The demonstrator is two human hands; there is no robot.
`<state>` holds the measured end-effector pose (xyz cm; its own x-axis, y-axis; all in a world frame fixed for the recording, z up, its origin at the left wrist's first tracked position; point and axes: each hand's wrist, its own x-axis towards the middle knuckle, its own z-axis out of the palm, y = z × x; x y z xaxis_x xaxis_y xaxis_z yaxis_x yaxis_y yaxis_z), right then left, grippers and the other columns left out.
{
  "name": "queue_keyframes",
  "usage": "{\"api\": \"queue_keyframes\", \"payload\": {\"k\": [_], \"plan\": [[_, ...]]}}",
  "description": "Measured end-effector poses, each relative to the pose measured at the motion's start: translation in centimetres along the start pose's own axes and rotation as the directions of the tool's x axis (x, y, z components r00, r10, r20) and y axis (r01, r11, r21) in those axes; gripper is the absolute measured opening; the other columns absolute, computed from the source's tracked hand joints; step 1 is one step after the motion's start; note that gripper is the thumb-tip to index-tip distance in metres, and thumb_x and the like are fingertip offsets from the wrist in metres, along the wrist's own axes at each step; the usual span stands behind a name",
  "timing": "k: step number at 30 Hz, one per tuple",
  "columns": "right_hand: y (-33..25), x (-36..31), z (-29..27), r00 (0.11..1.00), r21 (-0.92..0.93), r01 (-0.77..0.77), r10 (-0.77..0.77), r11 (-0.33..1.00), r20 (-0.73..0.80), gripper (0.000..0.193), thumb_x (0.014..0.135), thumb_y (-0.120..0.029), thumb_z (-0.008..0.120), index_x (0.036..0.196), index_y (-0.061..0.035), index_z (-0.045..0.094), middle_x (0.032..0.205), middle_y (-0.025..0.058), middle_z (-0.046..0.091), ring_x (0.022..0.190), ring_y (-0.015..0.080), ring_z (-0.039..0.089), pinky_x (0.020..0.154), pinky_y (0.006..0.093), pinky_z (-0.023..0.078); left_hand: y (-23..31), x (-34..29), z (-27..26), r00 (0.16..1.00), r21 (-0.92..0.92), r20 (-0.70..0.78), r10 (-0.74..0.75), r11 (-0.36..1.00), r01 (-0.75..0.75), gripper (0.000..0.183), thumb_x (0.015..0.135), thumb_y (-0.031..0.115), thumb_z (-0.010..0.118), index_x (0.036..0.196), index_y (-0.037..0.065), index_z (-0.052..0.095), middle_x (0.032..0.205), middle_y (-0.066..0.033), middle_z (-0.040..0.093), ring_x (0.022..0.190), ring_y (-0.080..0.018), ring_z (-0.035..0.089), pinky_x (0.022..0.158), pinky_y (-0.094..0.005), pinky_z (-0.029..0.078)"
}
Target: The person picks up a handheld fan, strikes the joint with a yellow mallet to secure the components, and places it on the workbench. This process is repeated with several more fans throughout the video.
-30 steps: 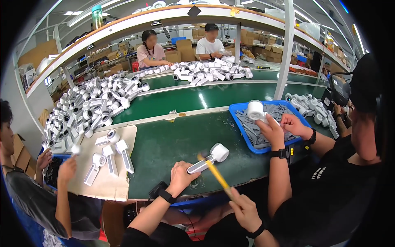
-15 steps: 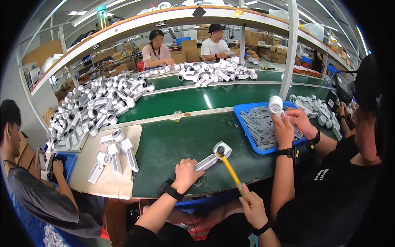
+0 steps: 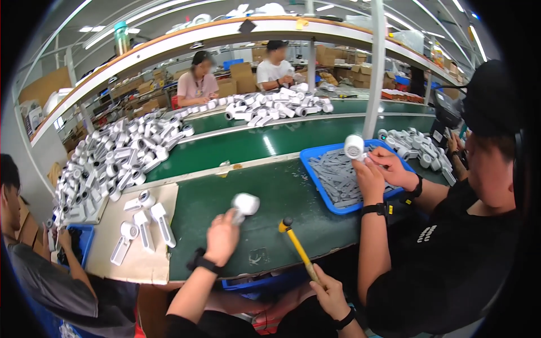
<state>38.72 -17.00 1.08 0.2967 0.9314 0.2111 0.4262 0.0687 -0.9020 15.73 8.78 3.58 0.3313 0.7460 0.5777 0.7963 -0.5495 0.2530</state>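
Observation:
My left hand [image 3: 222, 239] is closed around the grey-and-white handle of a handheld fan [image 3: 246, 204]. The fan is blurred by motion, with its round white head pointing away from me above the green work surface [image 3: 214, 191]. My right hand [image 3: 328, 290] grips the handle of a hammer [image 3: 297, 244] with a yellow shaft and a dark head. The hammer's head is over the surface near the front edge, apart from the fan. Several similar fans [image 3: 144, 228] rest on a beige board [image 3: 101, 248] to the left of my left hand.
A blue tray [image 3: 315, 180] of grey strips stands at the right. Beside it, a co-worker's hands [image 3: 386, 169] hold a white fan [image 3: 354, 147]. A large fan pile [image 3: 112, 158] lies at the left. An upright post [image 3: 373, 79] rises beyond the tray.
My left hand has lifted the fan off the work surface and moved it left, away from the hammer. The hammer's head no longer meets the fan. The whole view has shifted slightly.

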Motion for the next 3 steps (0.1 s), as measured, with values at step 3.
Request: {"api": "queue_keyframes", "payload": {"k": [3], "plan": [[0.6,-0.5,0.1,1.000,0.049,-0.003,0.002,0.999,0.017,0.049,0.091,-0.008,0.066,0.138,-0.0034,0.054,0.088,0.0180,0.065,0.075,0.0254,0.064,0.072,0.0323,0.050,-3.0,0.1,-0.7,0.998,0.258,-0.017,-0.064,0.964,0.066,0.054,0.072,0.016,0.073,0.124,0.012,0.058,0.095,-0.0155,0.068,0.088,-0.0341,0.068,0.079,-0.0515,0.053]]}}
